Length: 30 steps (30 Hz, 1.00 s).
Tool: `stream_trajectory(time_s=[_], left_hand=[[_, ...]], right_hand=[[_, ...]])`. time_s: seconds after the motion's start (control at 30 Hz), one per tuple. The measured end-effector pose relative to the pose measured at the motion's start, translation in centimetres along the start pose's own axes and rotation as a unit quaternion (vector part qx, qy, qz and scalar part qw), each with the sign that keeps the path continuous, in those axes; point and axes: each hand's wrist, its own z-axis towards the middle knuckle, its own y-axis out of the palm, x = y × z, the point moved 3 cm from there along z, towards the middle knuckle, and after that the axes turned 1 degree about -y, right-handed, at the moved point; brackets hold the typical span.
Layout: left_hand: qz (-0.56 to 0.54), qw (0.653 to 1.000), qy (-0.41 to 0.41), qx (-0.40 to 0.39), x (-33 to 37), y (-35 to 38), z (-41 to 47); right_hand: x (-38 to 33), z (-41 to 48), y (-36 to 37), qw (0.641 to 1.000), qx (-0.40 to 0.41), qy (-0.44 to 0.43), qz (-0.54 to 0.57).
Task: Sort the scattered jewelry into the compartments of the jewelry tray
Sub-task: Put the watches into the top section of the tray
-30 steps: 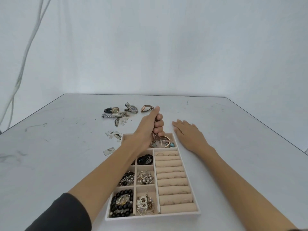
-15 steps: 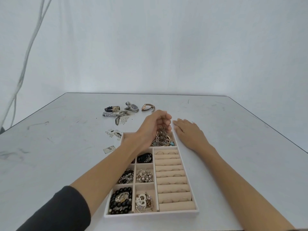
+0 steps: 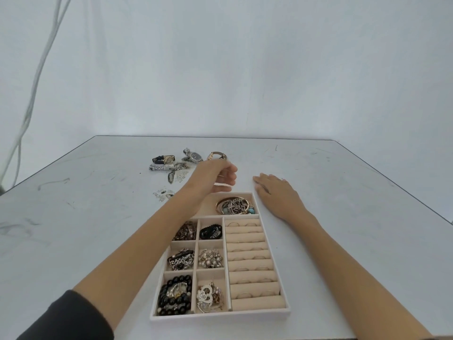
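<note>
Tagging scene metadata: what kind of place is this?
Probably a staged recording setup, not a home: scuffed grey bare tabletop, plain white cloth backdrop behind it, white cables hanging at left.

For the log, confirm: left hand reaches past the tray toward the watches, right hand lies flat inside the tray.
Not quite: the head view shows the right hand flat on the table beside the tray, not inside it. The rest holds.

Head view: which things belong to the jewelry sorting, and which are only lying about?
Job: jewelry tray, bangles in its far compartment, watches and small loose pieces on the table, left hand, right hand.
Lying about: white cables, white backdrop.
</note>
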Motion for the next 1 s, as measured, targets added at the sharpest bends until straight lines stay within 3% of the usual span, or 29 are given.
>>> stream_trajectory(time_s=[0.07,0.13,0.2,1.0], left_hand=[[0.162,0.987,0.021,-0.005,-0.1,-1.4,-0.2],[0.318,0.947,0.043,-0.016,-0.3,-2.5,-0.4],[0.381,0.923,0.041,-0.016,-0.6,-2.8,-0.9],[0.297,0.953,0.052,0.011,-2.1,-2.1,-1.4]], right_hand=[[0.1,0.0,0.0,1.0,-0.002,0.003,0.003],[0.1,0.0,0.0,1.0,-0.005,0.003,0.002],[0.2,0.1,0.1,1.0,-0.005,0.001,0.001],[-0.4,-0.4,-0.5,1.0,-0.003,0.013,0.017]])
